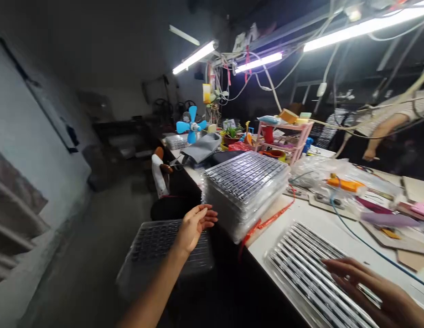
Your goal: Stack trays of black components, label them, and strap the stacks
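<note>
My left hand (194, 225) is stretched forward with loosely curved fingers and nothing in it. It is close to the front left corner of a tall stack of clear plastic trays (246, 182); I cannot tell whether the fingertips touch. Lower down, beneath my left forearm, is another group of clear trays (147, 246) with dark contents. Over a single clear tray (301, 259) filled with rows of shiny metallic strips, my right hand (372, 284) hovers or rests with extended fingers. No grasped thing shows in it.
Red strapping (276, 214) lies beside the stack. Behind stand a blue fan (191, 125) and a pink rack (283, 139). Plastic bags, an orange tool (345, 183) and a blue tube (362, 250) clutter the right. A co-worker's arm (386, 132) shows across the table.
</note>
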`<state>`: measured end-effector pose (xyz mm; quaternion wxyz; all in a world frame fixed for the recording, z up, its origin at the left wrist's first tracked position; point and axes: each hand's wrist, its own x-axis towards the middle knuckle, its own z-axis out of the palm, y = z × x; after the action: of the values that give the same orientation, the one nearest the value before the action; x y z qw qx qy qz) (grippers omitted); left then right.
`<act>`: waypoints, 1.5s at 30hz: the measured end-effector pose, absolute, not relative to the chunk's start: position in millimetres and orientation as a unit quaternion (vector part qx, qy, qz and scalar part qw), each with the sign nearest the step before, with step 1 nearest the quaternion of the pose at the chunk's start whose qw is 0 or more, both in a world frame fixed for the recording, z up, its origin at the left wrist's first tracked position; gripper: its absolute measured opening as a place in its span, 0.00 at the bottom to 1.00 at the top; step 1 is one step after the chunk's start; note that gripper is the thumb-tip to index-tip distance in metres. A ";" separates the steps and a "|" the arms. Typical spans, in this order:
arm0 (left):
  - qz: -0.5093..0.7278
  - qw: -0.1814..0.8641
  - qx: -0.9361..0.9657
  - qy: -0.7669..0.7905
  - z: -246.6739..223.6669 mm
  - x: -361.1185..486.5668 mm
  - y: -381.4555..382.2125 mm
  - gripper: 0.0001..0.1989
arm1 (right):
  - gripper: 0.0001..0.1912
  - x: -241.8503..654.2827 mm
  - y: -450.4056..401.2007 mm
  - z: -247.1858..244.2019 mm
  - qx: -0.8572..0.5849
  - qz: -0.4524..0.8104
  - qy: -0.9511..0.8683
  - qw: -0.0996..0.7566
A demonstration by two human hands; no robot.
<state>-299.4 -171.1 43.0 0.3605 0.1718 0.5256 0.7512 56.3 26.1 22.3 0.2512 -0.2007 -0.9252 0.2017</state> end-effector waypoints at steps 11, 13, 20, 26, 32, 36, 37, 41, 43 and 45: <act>0.772 0.516 0.110 0.355 57.9 -322.3 -141.3 0.09 | 0.23 -101.5 111.9 39.4 -0.258 0.268 -0.886 0.276; 0.769 0.529 0.109 0.341 60.7 -322.4 -138.6 0.08 | 0.24 -111.5 132.9 38.3 -0.313 0.267 -0.853 0.320; 0.791 0.491 0.102 0.350 61.5 -318.0 -127.4 0.04 | 0.27 -126.5 186.0 43.6 -0.413 0.254 -0.786 0.383; 0.772 0.482 0.142 0.390 51.6 -325.0 -138.9 0.05 | 0.31 -140.7 208.2 45.5 -0.399 0.212 -0.811 0.372; 0.778 0.458 0.180 0.390 62.8 -327.8 -148.6 0.10 | 0.32 -175.8 234.8 53.4 -0.340 0.210 -0.852 0.338; 0.766 0.494 0.199 0.361 75.0 -325.1 -140.4 0.10 | 0.28 -189.4 241.7 53.6 -0.319 0.210 -0.866 0.321; 0.771 0.488 0.203 0.355 77.5 -324.6 -138.6 0.09 | 0.28 -190.4 242.0 52.6 -0.322 0.207 -0.866 0.322; 0.802 0.456 0.204 0.328 84.9 -323.6 -134.6 0.09 | 0.25 -189.7 241.1 48.8 -0.333 0.196 -0.865 0.320; 0.814 0.447 0.195 0.317 86.3 -323.3 -133.5 0.09 | 0.24 -189.2 240.1 48.0 -0.338 0.191 -0.866 0.316; 0.818 0.448 0.185 0.310 85.5 -323.1 -132.9 0.09 | 0.24 -189.0 238.3 48.2 -0.342 0.185 -0.867 0.311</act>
<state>-323.1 -132.9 85.5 0.4480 0.1845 0.3099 0.8181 -189.0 238.3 48.2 0.3107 -0.3421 -0.8673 0.1852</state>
